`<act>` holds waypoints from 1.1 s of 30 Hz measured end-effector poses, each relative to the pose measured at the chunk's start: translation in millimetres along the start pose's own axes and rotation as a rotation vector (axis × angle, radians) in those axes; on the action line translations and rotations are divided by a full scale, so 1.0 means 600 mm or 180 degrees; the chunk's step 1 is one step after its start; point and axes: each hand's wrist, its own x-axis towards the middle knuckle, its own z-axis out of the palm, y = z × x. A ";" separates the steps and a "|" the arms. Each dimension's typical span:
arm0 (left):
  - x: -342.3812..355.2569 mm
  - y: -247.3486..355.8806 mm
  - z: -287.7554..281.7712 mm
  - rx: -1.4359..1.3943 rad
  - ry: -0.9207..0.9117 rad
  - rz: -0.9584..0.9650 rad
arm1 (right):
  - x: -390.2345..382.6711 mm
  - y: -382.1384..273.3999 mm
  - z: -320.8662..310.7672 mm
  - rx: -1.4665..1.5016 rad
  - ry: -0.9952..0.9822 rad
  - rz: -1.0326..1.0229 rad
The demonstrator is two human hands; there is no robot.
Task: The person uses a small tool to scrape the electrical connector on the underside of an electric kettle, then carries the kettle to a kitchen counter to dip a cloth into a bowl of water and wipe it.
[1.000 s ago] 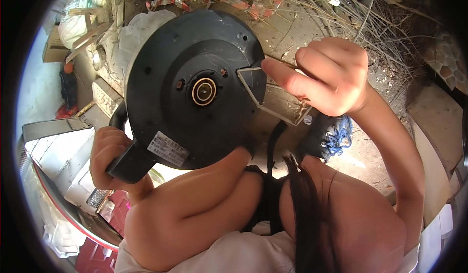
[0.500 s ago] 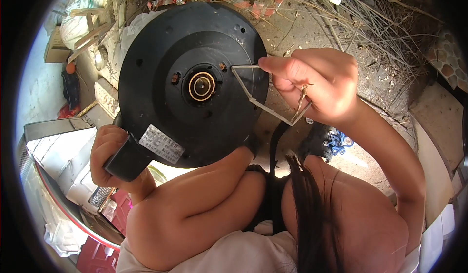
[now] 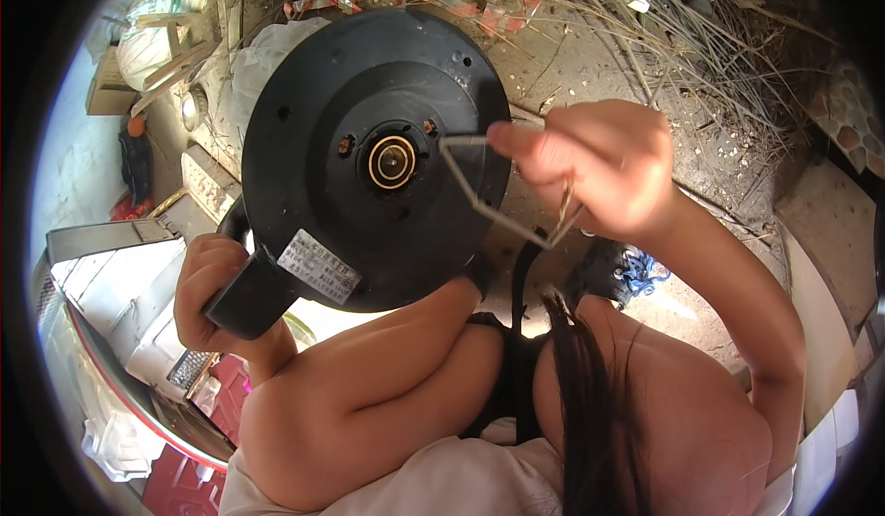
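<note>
Fingers of the right hand are curled in tight, thumb and forefinger pinching a thin bent wire; the hand is slightly blurred. Wire runs in angled segments, its far corner in front of the underside of a black kettle, near a rusty hole. Contact between wire and kettle: cannot tell.

Left hand wraps its fingers round the kettle's handle, gripping firmly. Kettle is tipped so its round base faces up at the viewer, above the bare left leg. Brass-coloured ring at the centre of the base; silver label by the handle.

Around: dry stalks and red-and-white tape on the ground beyond; dark shoe with blue laces below the right hand.
</note>
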 end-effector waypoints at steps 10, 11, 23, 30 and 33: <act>-0.001 -0.005 -0.005 0.0348 -0.0095 -0.0170 | 0.014 0.001 0.001 0.0180 0.0007 0.0401; 0.001 -0.008 -0.006 0.0462 -0.0138 -0.0216 | 0.017 0.003 0.004 0.0365 0.0124 0.0484; 0.021 0.039 0.043 0.0353 -0.0006 -0.0057 | 0.081 -0.021 -0.036 0.0817 -0.0852 0.1996; 0.018 0.007 -0.010 0.0202 -0.0335 -0.0049 | 0.057 -0.016 -0.017 0.0963 -0.0217 0.1022; 0.022 0.025 0.036 0.0275 0.0158 0.0055 | 0.043 -0.033 -0.005 0.0523 -0.0657 0.0715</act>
